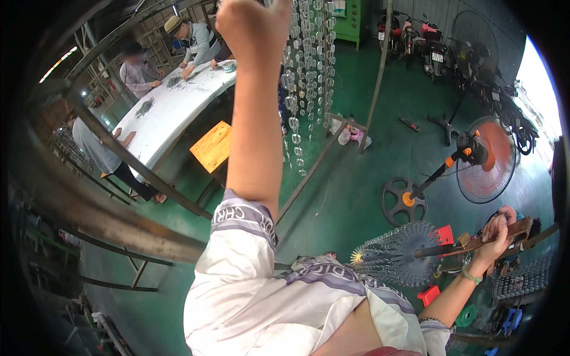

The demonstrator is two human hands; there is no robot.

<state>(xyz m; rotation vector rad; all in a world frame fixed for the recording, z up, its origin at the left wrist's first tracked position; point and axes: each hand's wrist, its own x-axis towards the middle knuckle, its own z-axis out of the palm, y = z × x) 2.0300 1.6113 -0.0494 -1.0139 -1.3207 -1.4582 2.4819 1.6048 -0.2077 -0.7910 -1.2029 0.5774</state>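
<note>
My left arm reaches up, and my left hand (252,29) is closed at the upper edge, where its fingertips are cut off and what it grips is hidden. Right beside it hang long strands of clear, flat plastic pieces (309,65). Low on the right, my right hand (494,237), with a green bracelet at the wrist, is closed around a wooden bar (475,243). Attached to that bar is a round, spoked wheel (412,254) with rows of clear beads trailing from it toward my body.
At left, people work around a long white table (178,101) with dark piles on it. A wooden stool (212,146) stands near it. Metal frame bars (317,169) cross the floor. A standing fan (484,157) and parked motorbikes (415,38) are at right; a red stool (428,295) sits below.
</note>
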